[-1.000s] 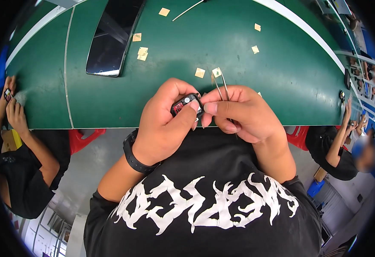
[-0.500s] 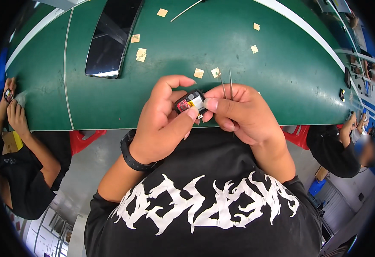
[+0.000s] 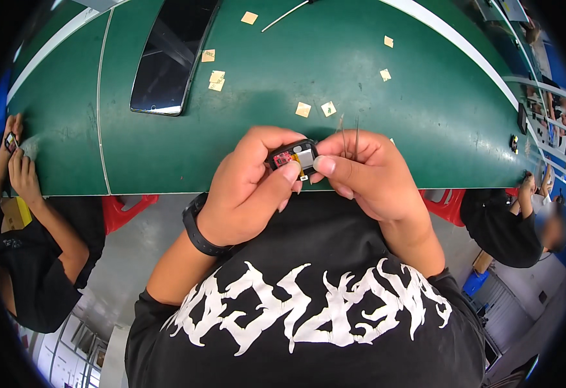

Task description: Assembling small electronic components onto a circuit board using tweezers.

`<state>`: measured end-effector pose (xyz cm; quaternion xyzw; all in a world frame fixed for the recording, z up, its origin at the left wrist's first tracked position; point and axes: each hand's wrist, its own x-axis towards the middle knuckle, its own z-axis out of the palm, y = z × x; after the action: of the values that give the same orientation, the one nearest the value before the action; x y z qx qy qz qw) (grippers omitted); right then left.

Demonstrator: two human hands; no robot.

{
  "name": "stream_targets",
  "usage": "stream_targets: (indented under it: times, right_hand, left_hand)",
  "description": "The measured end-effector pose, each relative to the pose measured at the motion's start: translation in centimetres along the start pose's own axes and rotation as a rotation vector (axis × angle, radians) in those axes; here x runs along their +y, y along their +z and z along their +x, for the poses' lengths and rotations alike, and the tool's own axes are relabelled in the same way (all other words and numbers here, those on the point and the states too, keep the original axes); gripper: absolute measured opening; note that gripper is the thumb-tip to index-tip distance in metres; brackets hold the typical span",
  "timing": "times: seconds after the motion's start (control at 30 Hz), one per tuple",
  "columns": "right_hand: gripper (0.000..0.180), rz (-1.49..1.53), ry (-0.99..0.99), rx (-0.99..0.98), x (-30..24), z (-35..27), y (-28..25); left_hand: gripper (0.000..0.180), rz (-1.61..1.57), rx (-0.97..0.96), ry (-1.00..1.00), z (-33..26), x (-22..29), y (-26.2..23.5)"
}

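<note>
Between my hands, just above the table's near edge, is a small opened electronic device (image 3: pixel 305 157) with a black casing. Inside it show a red circuit board, a silver block and a yellow strip. My left hand (image 3: pixel 247 178) grips its left side, the thumb lying over the lower part of the casing. With thumb and fingers my right hand (image 3: pixel 367 171) touches the device's right edge. A pair of metal tweezers (image 3: pixel 356 139) is tucked in that same hand, its tips pointing away from me. The rest of the tweezers is hidden by my fingers.
On the green table (image 3: pixel 438 116), a large black tablet-like device (image 3: pixel 173 58) lies at the far left. Several small tan paper squares (image 3: pixel 303 109) are scattered about, and a thin rod-like tool (image 3: pixel 286 16) lies at the back. Co-workers sit at both sides.
My left index finger, raised before, has come down against the device's upper edge. My right thumb has slid slightly right, uncovering more of the silver block. The tweezers have shifted a little to the right.
</note>
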<state>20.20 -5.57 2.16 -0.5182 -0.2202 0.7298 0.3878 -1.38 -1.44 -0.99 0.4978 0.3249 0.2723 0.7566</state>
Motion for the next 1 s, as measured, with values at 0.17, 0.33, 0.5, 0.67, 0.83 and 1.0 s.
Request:
stream_targets:
  times: [0.17,0.33,0.5,0.67,0.83,1.0]
  right_hand:
    - [0.018,-0.040,-0.071,-0.006,0.3,-0.5,0.1]
    - [0.017,0.073,-0.167,-0.099,0.8,-0.5,0.0]
    - [0.018,0.025,-0.195,-0.116,1.4,-0.5,-0.4]
    - [0.016,-0.010,-0.212,-0.112,1.1,-0.7,-0.1]
    - [0.020,-0.210,-0.336,0.199,1.6,-1.0,0.6]
    - [0.027,-0.954,-0.800,0.105,1.0,-1.2,0.6]
  left_hand:
    - [0.055,-0.121,-0.112,0.175,0.0,-0.7,-0.6]
    - [0.076,-0.078,-0.123,0.130,-0.2,-0.4,-0.9]
    - [0.085,-0.031,-0.157,0.137,-0.3,-0.7,-1.0]
    - [0.065,0.011,-0.100,0.146,-0.4,-0.3,-0.5]
    - [0.044,-0.039,-0.066,0.071,-0.3,0.6,-0.1]
    - [0.044,0.130,-0.052,0.165,0.2,0.2,0.0]
